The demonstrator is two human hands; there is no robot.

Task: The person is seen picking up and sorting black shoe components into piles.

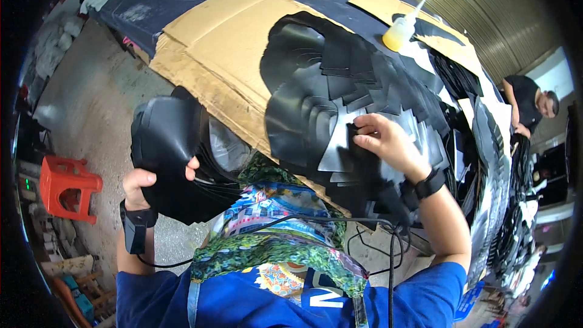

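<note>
My left hand (139,188) is closed on a stack of glossy black leather-like cut pieces (165,136), held off the near-left edge of the table. Its thumb lies on the front of the stack. Over the table, my right hand (395,146) pinches a small dark part between thumb and fingertips, apparently the edge of a black piece. Beneath it spreads an overlapping fan of black cut pieces (296,109), some rounded, others squared. Light glares off the pieces beside my right fingers.
Cardboard sheets (209,30) cover the dark table (143,9). A squeeze bottle (399,33) with yellow liquid stands behind the fan. More black pieces lie along the right. A red stool (68,185) is on the floor at left; another person (527,100) is at far right. A black cable (291,222) crosses my front.
</note>
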